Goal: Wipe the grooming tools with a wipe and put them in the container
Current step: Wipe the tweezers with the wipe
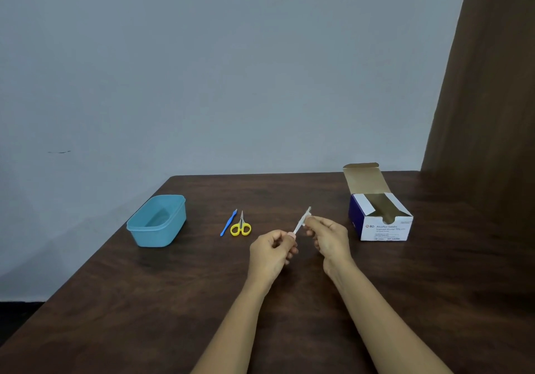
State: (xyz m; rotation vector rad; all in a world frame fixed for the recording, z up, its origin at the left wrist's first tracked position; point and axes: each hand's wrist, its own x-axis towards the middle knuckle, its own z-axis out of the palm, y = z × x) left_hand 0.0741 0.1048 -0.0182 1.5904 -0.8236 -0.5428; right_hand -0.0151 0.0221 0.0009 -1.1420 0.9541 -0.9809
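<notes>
My left hand pinches the lower end of a thin pale tool held above the table. My right hand pinches a small white wipe around the tool's upper end. Left of my hands, small scissors with yellow handles lie on the table beside a slim blue tool. A light blue plastic container stands further left, with nothing in it.
An open box of alcohol swabs stands at the right on the dark wooden table. A grey wall runs behind the table and a brown curtain hangs at the far right.
</notes>
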